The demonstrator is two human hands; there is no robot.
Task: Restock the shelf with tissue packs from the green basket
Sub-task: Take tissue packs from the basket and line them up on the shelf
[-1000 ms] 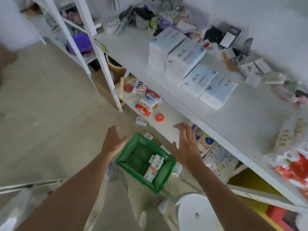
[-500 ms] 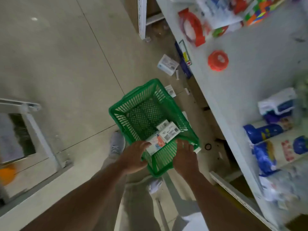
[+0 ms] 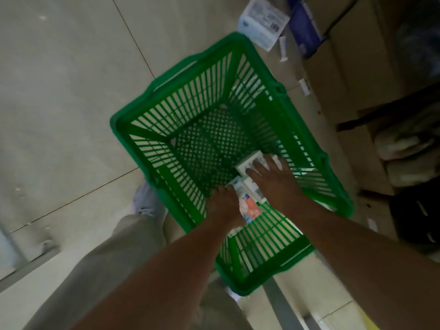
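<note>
The green basket [image 3: 166,108] stands on the floor right below me. Several tissue packs lie in its near right corner. My left hand [image 3: 222,204] is down inside the basket, its fingers curled over the end of a pack with orange and blue print [image 3: 251,209]. My right hand [image 3: 273,181] lies flat with fingers spread on a white tissue pack [image 3: 248,164] beside it. How firmly either hand grips is hidden by the hands themselves. The shelf is out of view.
Another white pack [image 3: 262,20] lies on the floor beyond the basket, next to a blue item [image 3: 306,32]. Cardboard boxes [image 3: 345,79] fill the right side. My shoe [image 3: 145,201] and trouser leg are left of the basket. A metal frame [image 3: 23,258] sits at lower left.
My view dropped from the shelf down to the basket. Both hands went from above its near rim down inside, onto the packs.
</note>
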